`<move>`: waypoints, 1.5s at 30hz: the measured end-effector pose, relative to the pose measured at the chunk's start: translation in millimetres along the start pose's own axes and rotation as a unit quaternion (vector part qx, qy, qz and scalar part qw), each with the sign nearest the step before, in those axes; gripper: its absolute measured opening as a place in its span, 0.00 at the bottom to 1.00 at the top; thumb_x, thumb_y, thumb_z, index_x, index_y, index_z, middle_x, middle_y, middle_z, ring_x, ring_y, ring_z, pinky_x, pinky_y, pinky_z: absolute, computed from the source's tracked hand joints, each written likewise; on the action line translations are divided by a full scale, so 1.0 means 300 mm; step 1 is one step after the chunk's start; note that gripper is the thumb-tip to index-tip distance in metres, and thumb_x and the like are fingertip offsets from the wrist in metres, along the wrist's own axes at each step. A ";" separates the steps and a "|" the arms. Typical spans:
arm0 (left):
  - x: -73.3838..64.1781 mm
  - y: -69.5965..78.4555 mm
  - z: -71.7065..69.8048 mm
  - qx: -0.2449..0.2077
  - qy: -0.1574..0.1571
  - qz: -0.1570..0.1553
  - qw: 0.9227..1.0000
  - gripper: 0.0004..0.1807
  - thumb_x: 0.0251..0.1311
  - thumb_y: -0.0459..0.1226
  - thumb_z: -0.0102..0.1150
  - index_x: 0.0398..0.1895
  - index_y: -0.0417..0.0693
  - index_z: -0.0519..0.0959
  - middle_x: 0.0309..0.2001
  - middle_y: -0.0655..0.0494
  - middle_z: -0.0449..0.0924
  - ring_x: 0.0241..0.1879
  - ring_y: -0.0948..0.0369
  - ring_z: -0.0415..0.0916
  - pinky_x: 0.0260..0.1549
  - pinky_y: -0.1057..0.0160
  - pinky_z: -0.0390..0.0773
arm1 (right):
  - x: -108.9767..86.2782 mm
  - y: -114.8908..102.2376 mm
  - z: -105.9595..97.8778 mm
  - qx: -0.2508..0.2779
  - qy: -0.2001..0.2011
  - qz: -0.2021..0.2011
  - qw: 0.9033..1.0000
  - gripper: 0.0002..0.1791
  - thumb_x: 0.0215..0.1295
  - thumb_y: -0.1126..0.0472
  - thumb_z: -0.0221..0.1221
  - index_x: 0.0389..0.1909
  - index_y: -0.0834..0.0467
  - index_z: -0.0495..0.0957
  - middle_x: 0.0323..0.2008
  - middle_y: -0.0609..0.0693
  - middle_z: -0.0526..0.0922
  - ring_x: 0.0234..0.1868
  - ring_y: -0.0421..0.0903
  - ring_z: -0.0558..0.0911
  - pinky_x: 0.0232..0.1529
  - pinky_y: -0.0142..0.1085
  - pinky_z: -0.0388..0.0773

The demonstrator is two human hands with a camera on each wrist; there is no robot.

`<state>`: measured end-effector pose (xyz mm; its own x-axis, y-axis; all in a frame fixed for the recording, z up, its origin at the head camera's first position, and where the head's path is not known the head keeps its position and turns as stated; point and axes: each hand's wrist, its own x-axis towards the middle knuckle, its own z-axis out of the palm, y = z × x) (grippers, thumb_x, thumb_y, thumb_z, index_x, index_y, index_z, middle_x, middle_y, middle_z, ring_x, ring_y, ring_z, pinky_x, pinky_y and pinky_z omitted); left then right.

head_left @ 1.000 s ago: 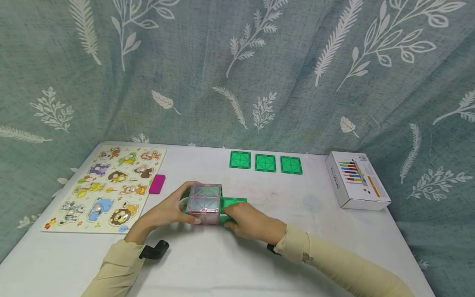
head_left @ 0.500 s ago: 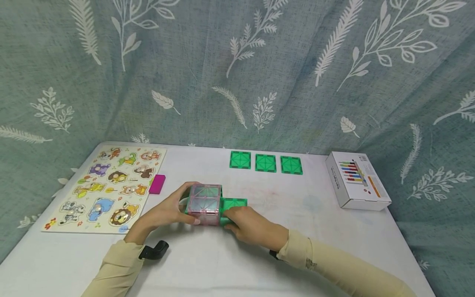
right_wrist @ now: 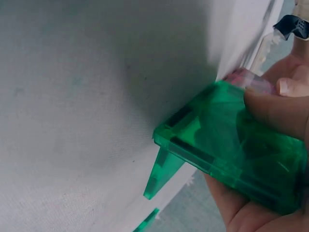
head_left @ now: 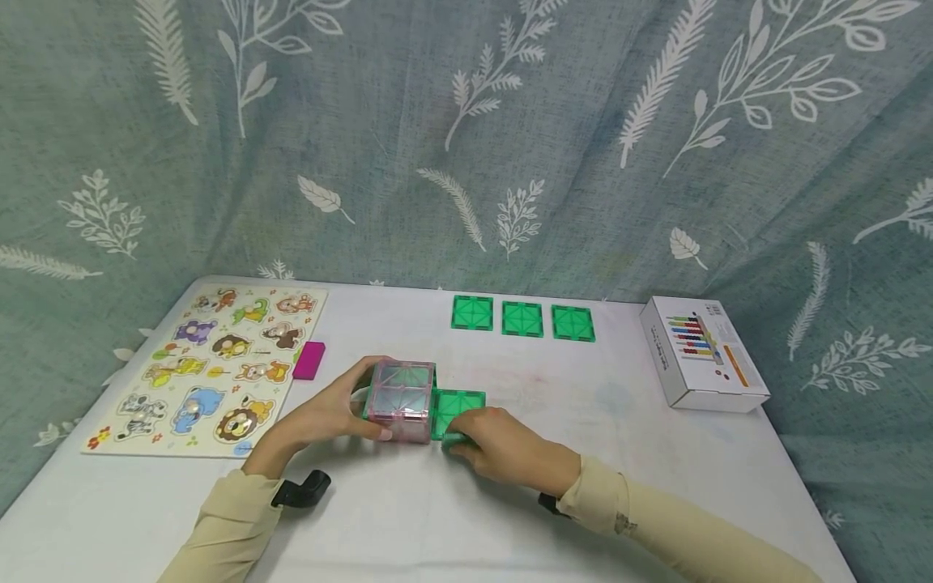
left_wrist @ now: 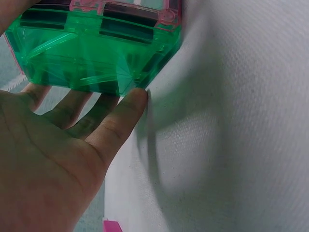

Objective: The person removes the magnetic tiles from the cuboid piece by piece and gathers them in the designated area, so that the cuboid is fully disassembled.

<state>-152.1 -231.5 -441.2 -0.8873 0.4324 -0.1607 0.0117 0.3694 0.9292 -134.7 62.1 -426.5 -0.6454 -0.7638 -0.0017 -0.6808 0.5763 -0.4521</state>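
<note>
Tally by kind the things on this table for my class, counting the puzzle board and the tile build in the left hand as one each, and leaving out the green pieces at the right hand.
Green square tiles in the far row: 3
Pink-edged tile build in the left hand: 1
Animal puzzle board: 1
Magenta block: 1
White box: 1
Total: 7

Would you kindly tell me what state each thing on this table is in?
Pink-and-green cube: assembled, gripped by the left hand.
Green tile near the cube: gripped by the right hand.
Green piece behind that tile: partly hidden.
Three green tiles: flat, spaced in a row.
Puzzle board: lying flat.
Magenta block: lying beside the board.
White box: closed.
</note>
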 end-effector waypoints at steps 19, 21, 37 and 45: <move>0.000 -0.008 -0.009 -0.007 -0.006 0.001 1.000 0.56 0.44 0.37 0.79 0.75 0.56 0.54 0.76 0.41 0.55 0.76 0.39 0.52 0.67 0.43 0.69 | -0.015 0.071 -0.094 0.204 -0.037 0.052 0.977 0.22 0.78 0.52 0.50 0.20 0.51 0.61 0.14 0.41 0.59 0.16 0.35 0.61 0.25 0.26 0.63; -0.001 -0.009 -0.012 -0.007 -0.007 0.001 1.000 0.56 0.44 0.36 0.79 0.75 0.56 0.54 0.75 0.41 0.55 0.76 0.39 0.52 0.66 0.44 0.70 | -0.005 0.089 -0.109 0.227 -0.023 0.074 0.971 0.23 0.77 0.50 0.51 0.20 0.51 0.61 0.13 0.41 0.59 0.15 0.38 0.65 0.25 0.28 0.67; -0.013 -0.003 -0.011 -0.017 -0.015 -0.020 1.000 0.57 0.41 0.36 0.81 0.74 0.62 0.56 0.74 0.45 0.57 0.75 0.41 0.55 0.68 0.42 0.68 | 0.103 0.265 -0.112 0.439 0.081 0.270 0.853 0.22 0.73 0.52 0.58 0.25 0.54 0.59 0.25 0.50 0.68 0.24 0.45 0.84 0.37 0.39 0.86; -0.021 0.006 -0.015 0.011 -0.019 -0.011 1.000 0.56 0.37 0.37 0.82 0.71 0.65 0.59 0.71 0.48 0.64 0.71 0.46 0.59 0.69 0.41 0.63 | 0.146 0.305 -0.076 0.440 0.094 0.303 0.840 0.21 0.73 0.52 0.58 0.25 0.54 0.61 0.26 0.50 0.69 0.26 0.44 0.84 0.38 0.37 0.86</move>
<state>-148.7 -237.3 -437.0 -0.8697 0.4544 -0.1930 0.0040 0.3973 0.9177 -233.3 88.1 -447.6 -0.8804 -0.3006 -0.3668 0.2597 0.3415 -0.9033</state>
